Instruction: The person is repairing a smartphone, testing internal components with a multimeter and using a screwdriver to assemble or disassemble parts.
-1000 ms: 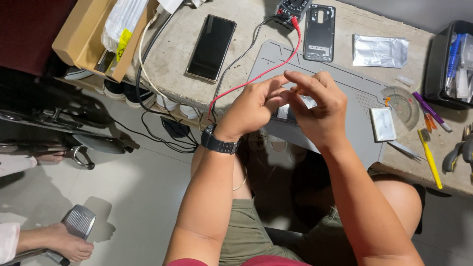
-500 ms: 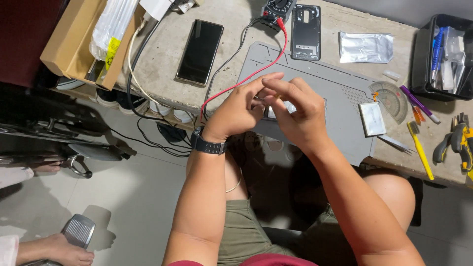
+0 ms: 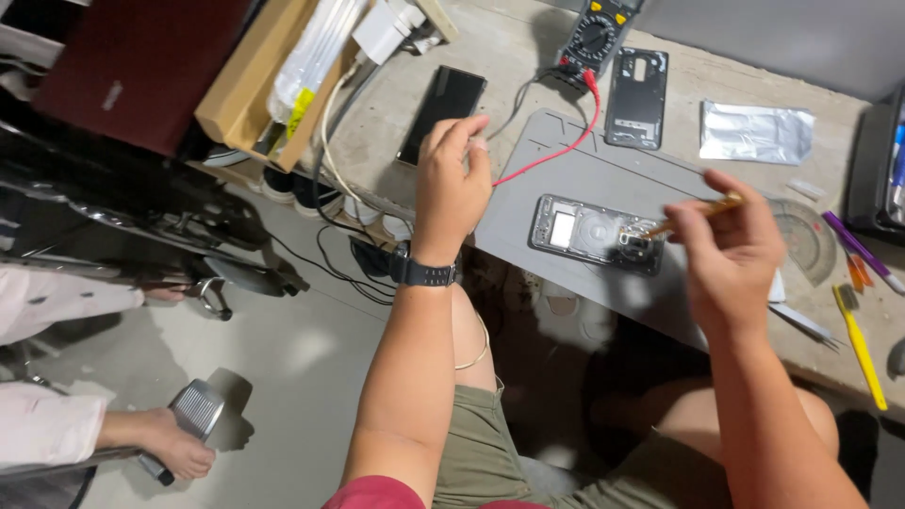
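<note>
My right hand [image 3: 731, 250] pinches a thin brass-coloured tool [image 3: 693, 215] between the thumb and the fingers, and its tip points down to the lower end of the opened phone body with a transparent inner cover [image 3: 597, 233]. This phone body lies flat on the grey rubber work mat [image 3: 584, 170], near the middle of it, between my two hands. My left hand [image 3: 451, 179] is raised above the left edge of the mat, with the fingers curled loosely together and the fingertips close to the thumb; I cannot tell if something small is held between them. On the left wrist I wear a black wristwatch [image 3: 426, 273]. A red test wire [image 3: 566, 141] runs over the mat just beside my left hand, up to the black and yellow multimeter [image 3: 600, 33] at the far side of the concrete table [image 3: 528, 47]. Beside the multimeter lies a black phone back cover [image 3: 637, 97], and left of the mat lies a black phone with a dark screen [image 3: 442, 113]. A silver foil pouch [image 3: 755, 132] is further right. A yellow plastic tool [image 3: 860, 344] lies near the right edge. At the lower left, the hand of another person [image 3: 174, 451] holds a metal object [image 3: 193, 413].
</note>
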